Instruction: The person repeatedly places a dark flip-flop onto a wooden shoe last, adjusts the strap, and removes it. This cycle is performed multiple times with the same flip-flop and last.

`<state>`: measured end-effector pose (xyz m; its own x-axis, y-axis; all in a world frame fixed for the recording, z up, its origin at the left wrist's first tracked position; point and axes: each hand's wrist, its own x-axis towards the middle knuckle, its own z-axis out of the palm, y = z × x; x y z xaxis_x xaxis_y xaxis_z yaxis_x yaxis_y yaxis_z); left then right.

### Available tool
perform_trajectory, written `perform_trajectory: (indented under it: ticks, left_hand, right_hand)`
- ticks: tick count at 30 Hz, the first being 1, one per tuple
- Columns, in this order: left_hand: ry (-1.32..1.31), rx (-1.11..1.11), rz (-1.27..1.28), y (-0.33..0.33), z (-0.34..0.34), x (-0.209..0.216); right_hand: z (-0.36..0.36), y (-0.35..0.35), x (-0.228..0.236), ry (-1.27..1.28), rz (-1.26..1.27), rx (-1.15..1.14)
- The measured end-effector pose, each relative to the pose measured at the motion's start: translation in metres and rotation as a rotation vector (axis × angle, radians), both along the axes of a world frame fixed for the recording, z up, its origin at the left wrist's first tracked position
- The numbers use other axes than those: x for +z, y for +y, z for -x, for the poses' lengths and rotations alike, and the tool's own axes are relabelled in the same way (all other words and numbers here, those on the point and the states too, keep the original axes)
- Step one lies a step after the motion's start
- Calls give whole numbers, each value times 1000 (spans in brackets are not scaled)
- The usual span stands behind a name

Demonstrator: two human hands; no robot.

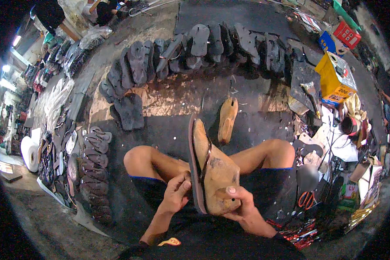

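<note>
A wooden shoe last (221, 171) stands tilted toe-up in front of me. A flip-flop with a dark sole (193, 164) is fitted against its left side, and a shiny brown strap (207, 152) crosses over the wood. My right hand (240, 203) grips the heel of the last, its thumb on top beside a dark hole. Close by the outer face of the sole is my left hand (177, 193), with fingers curled and thumb pressed in. Whatever its fingertips hold is hidden or too small to make out. A second wooden last (227, 120) lies beyond on the dark floor mat.
Dark soles (138, 63) stand in an arc ahead. Finished-looking sandals (95, 160) are stacked at left, near a white roll (29, 154). On the right are a yellow box (336, 78), orange-handled scissors (307, 200), a strap bundle (299, 232) and scraps. My bent legs (268, 158) frame the work.
</note>
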<state>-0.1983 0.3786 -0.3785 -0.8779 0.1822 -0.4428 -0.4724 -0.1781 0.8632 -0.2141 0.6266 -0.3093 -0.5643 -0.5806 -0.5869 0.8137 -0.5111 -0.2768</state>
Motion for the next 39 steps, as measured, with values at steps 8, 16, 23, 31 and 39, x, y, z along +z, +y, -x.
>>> perform_trajectory:
  ticks: [8,16,23,31,39]
  left_hand:
    - [-271,-91,-786,25,11,-88]
    - [-179,95,-902,43,67,-42]
    - [-115,417,-661,1,117,-37]
    - [22,62,-1179,29,89,-9]
    - [-244,-207,-1127,26,71,-34]
  right_hand:
    - [9,-21,-33,1164,-464,268]
    - [40,-34,-59,1147,-708,27]
    - [39,-10,-42,899,-411,-35]
    - [201,86,-207,970,-1494,-283]
    - [195,-38,13,1917,-989,-83]
